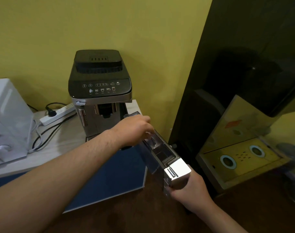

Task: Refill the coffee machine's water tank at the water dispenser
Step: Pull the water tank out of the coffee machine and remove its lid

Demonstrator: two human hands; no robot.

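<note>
A black and silver coffee machine [100, 91] stands on a pale countertop against the yellow wall. Its clear water tank [162, 153], with a silver front end, sticks out from the machine's right side toward me, tilted. My right hand [192, 190] grips the tank's silver front end from below. My left hand [135, 130] reaches across and holds the tank's top edge near the machine, fingers curled over it. On the right stands a tall dark water dispenser [241, 91] with a shiny drip tray [241, 158].
A white appliance [7, 118] sits at the left of the countertop [62, 142]. A white power strip [57, 114] with black and grey cables lies beside it. A blue cabinet front [113, 179] is below the counter. The floor is dark brown.
</note>
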